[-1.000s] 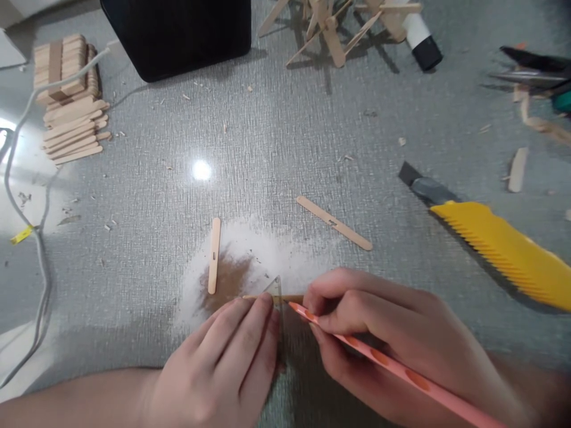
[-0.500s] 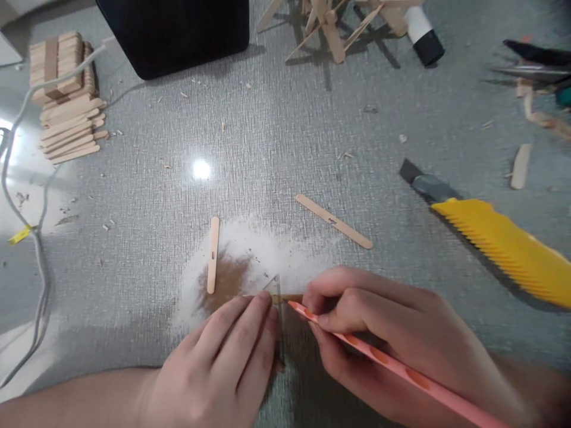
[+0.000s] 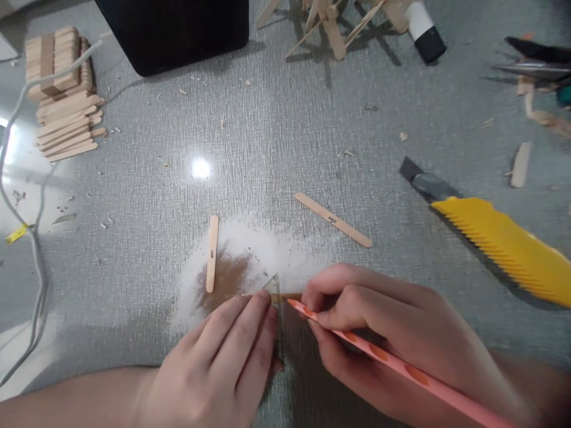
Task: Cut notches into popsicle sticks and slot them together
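My left hand [image 3: 218, 359] presses a clear plastic set square [image 3: 275, 285] down with its fingers together. Under the set square lies a craft stick [image 3: 292, 296], partly covered by my hands. My right hand [image 3: 379, 333] grips a pink pencil [image 3: 397, 367] with orange spots, and its tip touches the stick beside the set square's straight edge. A loose craft stick [image 3: 213, 254] with a small mark or slot at its middle lies above my left hand. Another craft stick [image 3: 333, 220], marked at its middle, rests slantwise above my right hand.
A yellow utility knife [image 3: 499, 244] lies at right, blade exposed. Bundled craft sticks [image 3: 57, 59], loose sticks [image 3: 74, 128] and a grey cable [image 3: 38, 255] are at left. A black object [image 3: 182, 35], a stick structure [image 3: 332, 30] and a white-and-black tube [image 3: 426, 35] stand at the back.
Both hands and the pencil tip stay almost in place. The whole view has shifted very slightly.
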